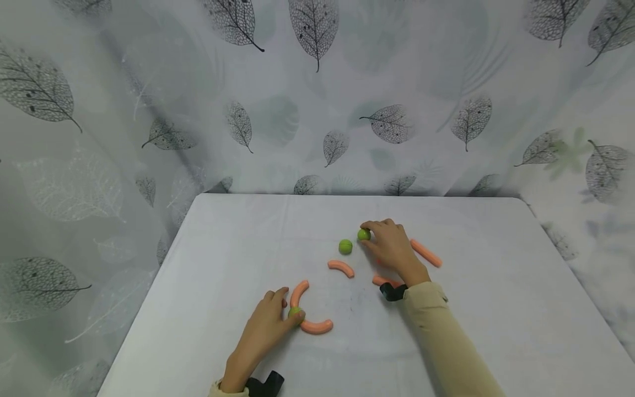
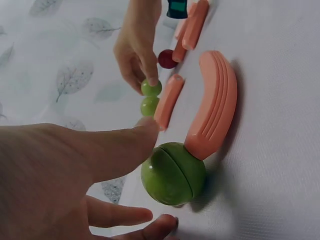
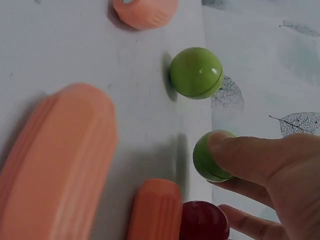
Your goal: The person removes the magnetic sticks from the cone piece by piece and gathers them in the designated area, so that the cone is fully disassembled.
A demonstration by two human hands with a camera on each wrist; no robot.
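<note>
My left hand (image 1: pixel 267 320) is spread around a grooved green ball (image 2: pixel 172 174) on the table, its thumb against or just above it. Two curved orange rods (image 1: pixel 316 327) meet that ball; one of them (image 2: pixel 215 102) shows lengthwise ribs in the left wrist view. Farther back, my right hand (image 1: pixel 392 245) pinches a second green ball (image 3: pixel 211 156) between thumb and fingers. Close to the pinched ball is another green ball (image 1: pixel 345 246). A dark red ball (image 3: pixel 204 220) touches the end of an orange rod (image 3: pixel 155 210) under the right hand, mostly hidden in the head view.
A short curved orange rod (image 1: pixel 340 268) lies mid-table, a straight orange rod (image 1: pixel 425 253) right of the right hand, and another orange rod (image 1: pixel 384 280) beneath that wrist. The white table (image 1: pixel 238 237) ends at a leaf-patterned curtain (image 1: pixel 278 121).
</note>
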